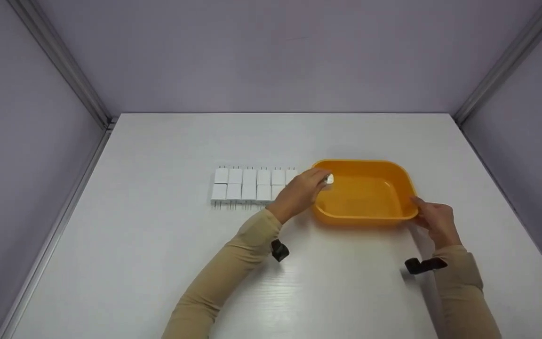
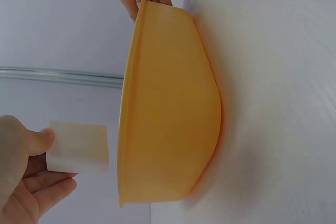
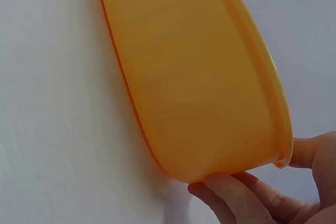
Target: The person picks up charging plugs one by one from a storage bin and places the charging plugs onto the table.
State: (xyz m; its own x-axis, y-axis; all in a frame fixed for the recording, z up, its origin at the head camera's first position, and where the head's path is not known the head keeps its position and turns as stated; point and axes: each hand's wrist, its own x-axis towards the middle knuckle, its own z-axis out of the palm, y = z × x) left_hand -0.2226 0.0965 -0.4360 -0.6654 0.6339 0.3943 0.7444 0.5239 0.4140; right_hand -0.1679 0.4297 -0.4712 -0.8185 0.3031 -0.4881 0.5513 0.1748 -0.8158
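Observation:
Between thumb and fingers my left hand [image 1: 300, 194] pinches a white charger [image 2: 79, 147], held at the left rim of a yellow plastic basin [image 1: 362, 217]. The left wrist view shows the charger's plain block body above the basin's rim; its prongs are hidden there. My right hand [image 1: 435, 219] grips the basin's right front corner, thumb over the rim and fingers against the outer wall, as the right wrist view [image 3: 262, 198] also shows. No things show on the visible floor of the basin. Left of it, white chargers [image 1: 249, 184] lie in two rows, partly covered by my left hand.
Everything stands on a white table [image 1: 125, 245], with grey-lilac panels [image 1: 271, 56] behind and at both sides. Metal frame posts [image 1: 64, 61] run along the corners. A black strap [image 1: 425, 266] is on each sleeve near the wrist.

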